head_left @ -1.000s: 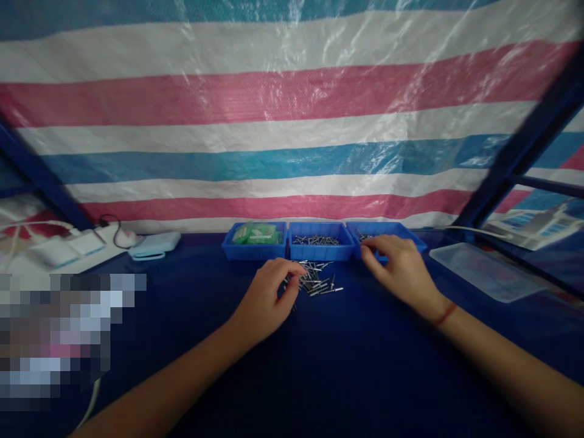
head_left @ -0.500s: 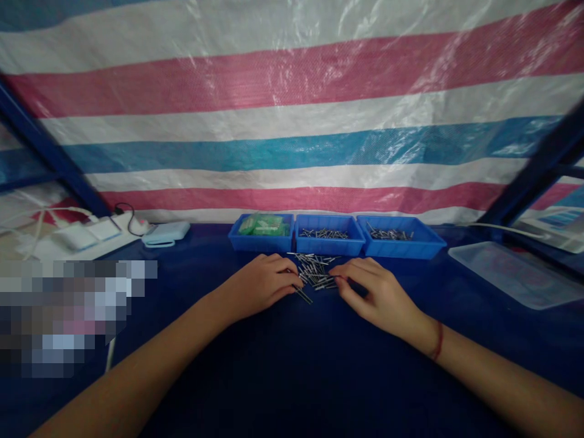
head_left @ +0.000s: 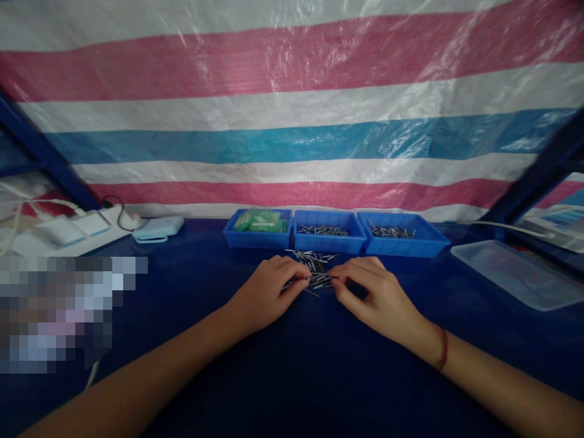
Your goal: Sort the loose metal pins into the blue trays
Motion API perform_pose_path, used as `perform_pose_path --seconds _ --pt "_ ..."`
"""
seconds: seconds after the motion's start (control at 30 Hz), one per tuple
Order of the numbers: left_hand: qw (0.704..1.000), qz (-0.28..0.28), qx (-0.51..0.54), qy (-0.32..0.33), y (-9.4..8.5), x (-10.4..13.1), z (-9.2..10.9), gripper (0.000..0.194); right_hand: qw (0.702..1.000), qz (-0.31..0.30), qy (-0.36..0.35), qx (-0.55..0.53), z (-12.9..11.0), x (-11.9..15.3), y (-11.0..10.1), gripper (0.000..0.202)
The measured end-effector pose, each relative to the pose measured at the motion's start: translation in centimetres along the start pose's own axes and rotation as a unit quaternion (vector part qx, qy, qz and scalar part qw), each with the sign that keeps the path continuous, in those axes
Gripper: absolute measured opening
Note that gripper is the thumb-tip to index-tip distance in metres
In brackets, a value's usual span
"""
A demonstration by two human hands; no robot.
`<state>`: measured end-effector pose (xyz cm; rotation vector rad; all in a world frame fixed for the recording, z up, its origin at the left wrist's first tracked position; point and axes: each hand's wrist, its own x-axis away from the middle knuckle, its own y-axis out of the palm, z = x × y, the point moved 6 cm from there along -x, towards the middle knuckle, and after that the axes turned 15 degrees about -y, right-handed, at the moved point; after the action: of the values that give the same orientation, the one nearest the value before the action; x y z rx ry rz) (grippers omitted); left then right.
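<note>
Pins (head_left: pixel 317 261): loose pile on table (head_left: pixel 292 377), near side of middle bin (head_left: pixel 329 244)
Handling: likely light, stiff, slick; best pinched mid-shaft
Left hand (head_left: pixel 269 293): grip nearly closed at pins' left edge, hold unclear
Right hand (head_left: pixel 378 293): fingertips close together, pins' right edge, can't tell if holding

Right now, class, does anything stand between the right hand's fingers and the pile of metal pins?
Nothing visible: the right hand has its fingers at the right edge of the metal pins. The left hand is at their left side, not in between.
</note>
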<state>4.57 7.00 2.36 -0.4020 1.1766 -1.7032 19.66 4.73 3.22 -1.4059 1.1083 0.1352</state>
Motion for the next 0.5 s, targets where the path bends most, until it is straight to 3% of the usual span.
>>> perform_pose_path --seconds 0.17,0.3,0.5 --pt "0.993 0.028 0.104 -0.049 0.4 0.7 0.9 0.011 0.99 0.057 0.071 -0.108 0.1 0.4 0.3 0.009" --pt "0.994 0.006 0.109 -0.023 0.7 1.1 1.5 0.009 0.972 0.072 0.112 -0.192 -0.2 0.6 1.0 0.008" --pt "0.996 0.007 0.093 -0.007 0.6 1.1 1.6 0.007 0.967 0.076 0.122 -0.211 -0.3 0.5 0.9 0.009"
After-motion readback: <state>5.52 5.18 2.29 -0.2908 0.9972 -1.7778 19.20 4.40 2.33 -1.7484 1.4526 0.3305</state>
